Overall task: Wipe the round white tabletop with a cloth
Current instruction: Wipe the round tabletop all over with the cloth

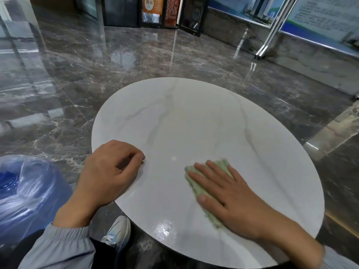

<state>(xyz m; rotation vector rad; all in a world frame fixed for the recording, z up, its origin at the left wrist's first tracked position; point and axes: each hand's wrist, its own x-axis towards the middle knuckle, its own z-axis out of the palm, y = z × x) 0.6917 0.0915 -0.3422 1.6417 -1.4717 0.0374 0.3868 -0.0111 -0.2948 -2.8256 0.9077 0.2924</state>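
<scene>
Dark grey-brown marble floor, highly polished, mirror-like w/ pale veins. On it stands the round white tabletop: smooth, glossy, stone-look w/ faint grey veining, thin edge. There's a wet-looking glint near the edge closest to the person.

Step in hand, as I read it: mid-wipe on the near-right part of the tabletop. The cloth is pale green, nubby or terry-like, folded into a flat pad, and lies on the tabletop under the right hand. Fingers there are straight and spread, palm down, pressing the cloth flat rather than grasping it. The left hand rests on the near-left rim, fingers curled in w/ nothing in them, probably bracing.

Next move prob. calls for steady downward pressure and a sweep outward toward the far and left areas, which show no sheen, so likely not yet covered. The slick surface should let the cloth glide easily, but it could slip out from under a flat palm.

Nearby are a blue bundle in clear plastic, a grey elastic-cuffed sleeve and a white shoe below the tabletop.
</scene>
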